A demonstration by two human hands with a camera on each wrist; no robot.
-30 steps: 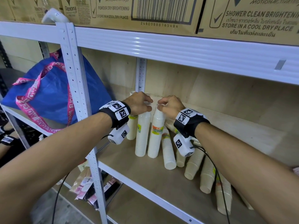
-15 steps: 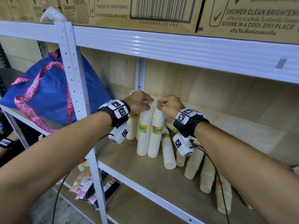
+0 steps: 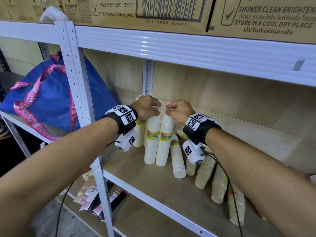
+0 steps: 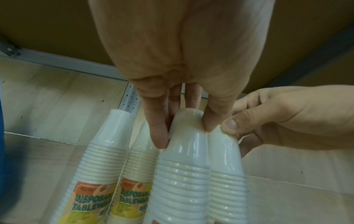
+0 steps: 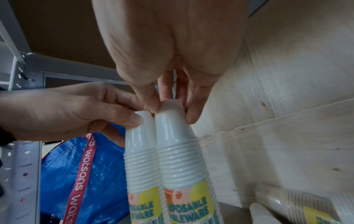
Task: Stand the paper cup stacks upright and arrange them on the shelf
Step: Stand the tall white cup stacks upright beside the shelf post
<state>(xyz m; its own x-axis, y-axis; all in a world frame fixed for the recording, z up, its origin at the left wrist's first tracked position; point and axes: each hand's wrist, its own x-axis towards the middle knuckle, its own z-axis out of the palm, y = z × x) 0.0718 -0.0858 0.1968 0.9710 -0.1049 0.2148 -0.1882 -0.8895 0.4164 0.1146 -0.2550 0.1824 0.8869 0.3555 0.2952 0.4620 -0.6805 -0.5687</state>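
Two upright white paper cup stacks in plastic wrap stand side by side on the wooden shelf (image 3: 150, 187). My left hand (image 3: 156, 109) pinches the top of the left stack (image 3: 151, 142), and in the left wrist view its thumb and fingers (image 4: 159, 136) straddle that stack (image 4: 182, 174). My right hand (image 3: 168, 111) pinches the top of the right stack (image 3: 165, 142), seen closer in the right wrist view, hand (image 5: 172, 113) on stack (image 5: 180, 159). Two more upright stacks (image 3: 139, 134) stand behind them to the left. Several stacks (image 3: 177, 161) lie tipped over to the right.
A white perforated shelf post (image 3: 82, 117) rises left of my left arm, with a blue bag (image 3: 51, 103) beyond it. Cardboard boxes (image 3: 153, 11) sit on the shelf above. Packets (image 3: 95, 197) lie on the lower shelf. Bare wood extends at the back right (image 3: 256, 134).
The left stack has closed in against the right one, so the two now touch along their sides. Both hands stay pinched on the stack tops.
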